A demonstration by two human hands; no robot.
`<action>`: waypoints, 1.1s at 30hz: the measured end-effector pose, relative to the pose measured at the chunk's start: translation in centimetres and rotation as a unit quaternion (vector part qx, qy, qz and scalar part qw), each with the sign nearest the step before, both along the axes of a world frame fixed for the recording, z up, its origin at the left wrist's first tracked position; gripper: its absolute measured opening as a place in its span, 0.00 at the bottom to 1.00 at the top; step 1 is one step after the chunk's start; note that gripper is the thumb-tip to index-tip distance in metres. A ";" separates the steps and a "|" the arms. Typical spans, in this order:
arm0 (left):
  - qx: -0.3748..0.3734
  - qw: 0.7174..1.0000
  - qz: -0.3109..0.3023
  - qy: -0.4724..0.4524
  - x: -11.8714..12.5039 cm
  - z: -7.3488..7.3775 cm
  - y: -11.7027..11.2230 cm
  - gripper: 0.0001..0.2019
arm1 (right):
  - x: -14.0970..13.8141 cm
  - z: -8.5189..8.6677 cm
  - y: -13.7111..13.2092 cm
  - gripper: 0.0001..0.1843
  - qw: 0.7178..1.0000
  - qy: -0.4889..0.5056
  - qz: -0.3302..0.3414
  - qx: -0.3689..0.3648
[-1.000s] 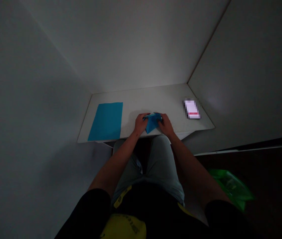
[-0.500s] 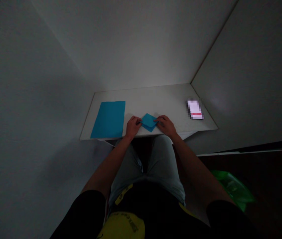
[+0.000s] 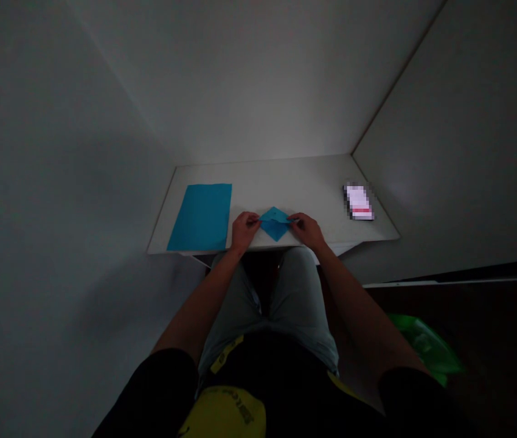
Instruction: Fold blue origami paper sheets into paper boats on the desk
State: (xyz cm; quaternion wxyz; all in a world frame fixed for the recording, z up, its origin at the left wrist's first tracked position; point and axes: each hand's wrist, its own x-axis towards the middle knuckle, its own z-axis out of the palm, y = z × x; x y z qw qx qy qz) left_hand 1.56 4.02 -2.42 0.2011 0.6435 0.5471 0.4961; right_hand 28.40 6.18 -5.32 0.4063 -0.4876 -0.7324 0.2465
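The left hand [image 3: 244, 231] and right hand [image 3: 308, 231] each pinch a side corner of the folded paper [image 3: 276, 230] (a flat blue sheet [image 3: 202, 217] lies to its left).

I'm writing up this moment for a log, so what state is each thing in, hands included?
Left hand: pinching the folded paper's left corner.
Right hand: pinching its right corner.
Folded paper: blue, diamond-shaped, an edge running across its middle.
Blue sheet: lying flat, no folds visible.
Phone: screen lit, content pixelated.
Green bag: crumpled; too dim to tell whether anything is inside.
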 end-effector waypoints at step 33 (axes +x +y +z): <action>-0.111 0.981 -0.081 -0.136 -1.3 -0.3 2.1 0.15 | 0.6 0.0 0.5 0.25 0.985 0.144 0.060 -0.078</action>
